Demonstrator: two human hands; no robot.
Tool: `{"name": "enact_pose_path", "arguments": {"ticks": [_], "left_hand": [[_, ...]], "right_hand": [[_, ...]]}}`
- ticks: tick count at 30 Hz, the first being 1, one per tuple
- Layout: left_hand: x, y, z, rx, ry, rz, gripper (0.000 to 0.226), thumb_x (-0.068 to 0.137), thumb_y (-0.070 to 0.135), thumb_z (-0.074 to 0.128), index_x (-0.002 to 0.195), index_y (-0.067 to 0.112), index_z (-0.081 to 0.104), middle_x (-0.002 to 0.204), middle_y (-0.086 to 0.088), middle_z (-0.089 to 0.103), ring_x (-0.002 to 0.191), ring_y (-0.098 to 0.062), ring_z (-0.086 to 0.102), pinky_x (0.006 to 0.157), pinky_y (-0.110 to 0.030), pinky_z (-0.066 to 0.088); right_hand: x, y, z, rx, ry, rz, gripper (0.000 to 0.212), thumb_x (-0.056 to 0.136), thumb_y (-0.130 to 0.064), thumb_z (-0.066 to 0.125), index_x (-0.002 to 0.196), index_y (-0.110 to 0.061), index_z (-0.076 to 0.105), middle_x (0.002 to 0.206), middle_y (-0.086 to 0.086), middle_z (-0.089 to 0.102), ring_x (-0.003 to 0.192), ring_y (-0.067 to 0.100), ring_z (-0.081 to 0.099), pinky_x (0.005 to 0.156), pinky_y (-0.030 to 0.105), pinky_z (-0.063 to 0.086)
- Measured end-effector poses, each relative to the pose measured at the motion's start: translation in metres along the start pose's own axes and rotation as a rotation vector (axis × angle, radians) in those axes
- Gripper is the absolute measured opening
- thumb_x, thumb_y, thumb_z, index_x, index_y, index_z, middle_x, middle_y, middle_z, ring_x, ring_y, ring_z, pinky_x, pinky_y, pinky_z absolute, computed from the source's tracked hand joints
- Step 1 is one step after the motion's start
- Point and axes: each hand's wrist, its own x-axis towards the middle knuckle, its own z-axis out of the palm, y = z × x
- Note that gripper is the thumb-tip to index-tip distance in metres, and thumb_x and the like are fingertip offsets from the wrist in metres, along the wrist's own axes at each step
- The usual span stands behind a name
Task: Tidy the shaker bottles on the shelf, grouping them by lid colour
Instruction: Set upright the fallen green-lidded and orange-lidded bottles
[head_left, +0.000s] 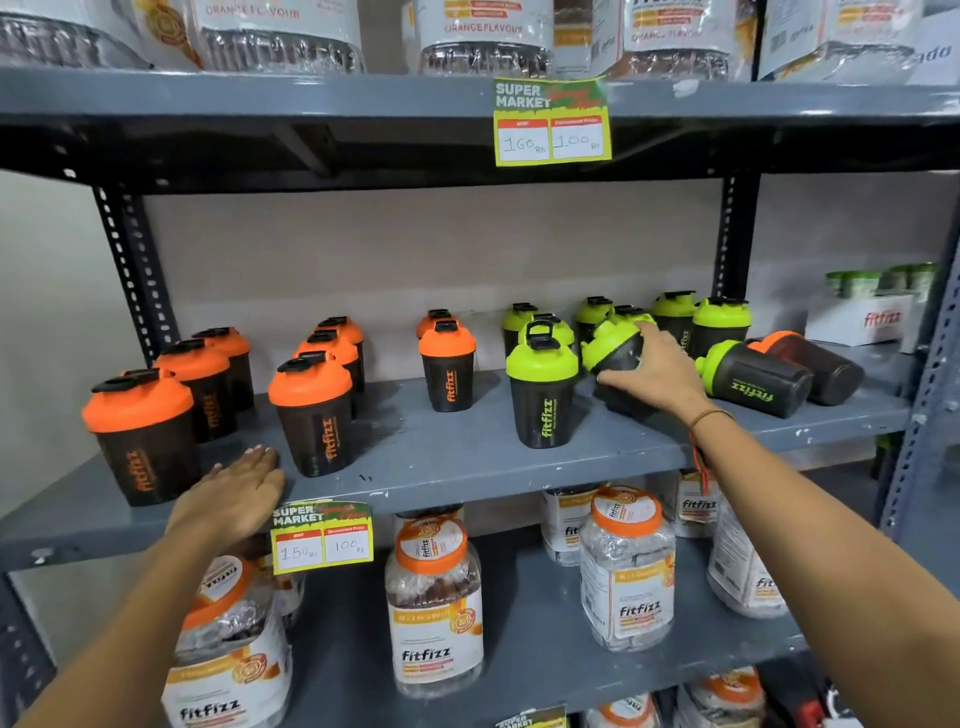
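The tilted green-lidded shaker (615, 348) sits mid-right on the shelf (467, 457), right hand (657, 371) wrapped around it. Orange lids mostly left, green right (two toppled bottles (779, 376) remain far right). Left hand (234, 496) rests flat, spread, at the front edge.

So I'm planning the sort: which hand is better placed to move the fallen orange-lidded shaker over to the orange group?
Right hand: it's on a tilted green-lidded shaker near the fallen orange-lidded shaker. Left hand lies flat at the far end.
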Motion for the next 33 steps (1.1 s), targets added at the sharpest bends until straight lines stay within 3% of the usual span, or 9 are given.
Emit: {"name": "enact_pose_path", "arguments": {"ticks": [7, 9, 13, 18, 24, 26, 29, 31, 33], "left_hand": [[0.0, 0.0, -0.001, 0.006, 0.0, 0.002, 0.055, 0.101, 0.033, 0.014, 0.153, 0.015, 0.012, 0.162, -0.002, 0.008, 0.149, -0.013, 0.007, 0.12, -0.036, 0.006], [-0.001, 0.001, -0.001, 0.004, -0.002, -0.001, 0.055, 0.101, 0.032, 0.015, 0.153, 0.015, 0.013, 0.162, -0.002, 0.008, 0.149, -0.013, 0.007, 0.12, -0.036, 0.006], [-0.002, 0.002, -0.003, -0.014, -0.007, 0.007, 0.054, 0.101, 0.031, 0.016, 0.153, 0.014, 0.014, 0.162, -0.003, 0.008, 0.149, -0.014, 0.008, 0.12, -0.036, 0.007], [-0.003, 0.003, -0.003, -0.033, -0.008, 0.005, 0.055, 0.101, 0.033, 0.017, 0.153, 0.015, 0.014, 0.162, -0.003, 0.008, 0.149, -0.014, 0.008, 0.12, -0.036, 0.008], [-0.009, 0.007, -0.004, -0.075, 0.047, -0.039, 0.053, 0.101, 0.034, 0.019, 0.152, 0.018, 0.022, 0.161, -0.003, 0.016, 0.148, -0.017, 0.016, 0.119, -0.038, 0.014], [-0.018, 0.012, -0.005, -0.171, 0.174, -0.1, 0.051, 0.1, 0.037, 0.021, 0.147, 0.024, 0.034, 0.157, -0.002, 0.031, 0.142, -0.024, 0.032, 0.113, -0.044, 0.028], [-0.036, 0.029, -0.004, -0.547, 0.578, -0.222, 0.051, 0.096, 0.046, 0.026, 0.14, 0.027, 0.047, 0.143, -0.01, 0.052, 0.127, -0.036, 0.049, 0.099, -0.053, 0.039], [-0.049, 0.051, -0.009, -0.83, 0.85, -0.205, 0.052, 0.095, 0.045, 0.029, 0.14, 0.025, 0.046, 0.142, -0.009, 0.052, 0.129, -0.031, 0.047, 0.104, -0.049, 0.037], [-0.058, 0.077, -0.015, -0.88, 0.998, -0.069, 0.051, 0.097, 0.041, 0.031, 0.143, 0.024, 0.043, 0.147, -0.002, 0.047, 0.136, -0.016, 0.041, 0.109, -0.035, 0.031]], "right_hand": [[-0.006, 0.017, -0.002, 0.434, 0.323, 0.08, 0.094, 0.07, -0.037, 0.089, 0.145, -0.011, 0.038, 0.142, 0.016, 0.048, 0.13, 0.031, 0.047, 0.104, 0.034, 0.037], [-0.009, 0.027, 0.003, 0.486, 0.327, 0.078, 0.094, 0.069, -0.035, 0.09, 0.143, -0.01, 0.038, 0.14, 0.014, 0.048, 0.129, 0.029, 0.047, 0.103, 0.028, 0.036], [-0.019, 0.043, 0.018, 0.587, 0.29, 0.104, 0.097, 0.065, -0.038, 0.092, 0.142, -0.015, 0.037, 0.14, 0.011, 0.05, 0.131, 0.027, 0.048, 0.112, 0.045, 0.041], [-0.021, 0.048, 0.024, 0.652, 0.279, 0.115, 0.102, 0.06, -0.05, 0.089, 0.143, -0.022, 0.036, 0.143, 0.008, 0.048, 0.134, 0.026, 0.046, 0.112, 0.048, 0.041], [-0.024, 0.05, 0.023, 0.687, 0.234, 0.122, 0.118, 0.057, -0.058, 0.089, 0.151, -0.024, 0.027, 0.152, 0.006, 0.042, 0.139, 0.018, 0.04, 0.115, 0.038, 0.036], [-0.027, 0.048, 0.021, 0.686, 0.233, 0.131, 0.123, 0.057, -0.06, 0.089, 0.155, -0.025, 0.023, 0.156, 0.006, 0.037, 0.14, 0.015, 0.036, 0.11, 0.029, 0.031], [-0.032, 0.046, 0.018, 0.691, 0.227, 0.136, 0.12, 0.061, -0.063, 0.086, 0.155, -0.027, 0.022, 0.158, 0.007, 0.033, 0.144, 0.019, 0.033, 0.112, 0.031, 0.03], [-0.035, 0.043, 0.014, 0.673, 0.253, 0.141, 0.111, 0.067, -0.065, 0.081, 0.154, -0.027, 0.025, 0.154, 0.009, 0.036, 0.141, 0.021, 0.037, 0.115, 0.038, 0.033], [-0.036, 0.039, 0.009, 0.642, 0.32, 0.137, 0.094, 0.077, -0.062, 0.073, 0.151, -0.022, 0.032, 0.144, 0.007, 0.044, 0.134, 0.023, 0.043, 0.112, 0.04, 0.037]]}}
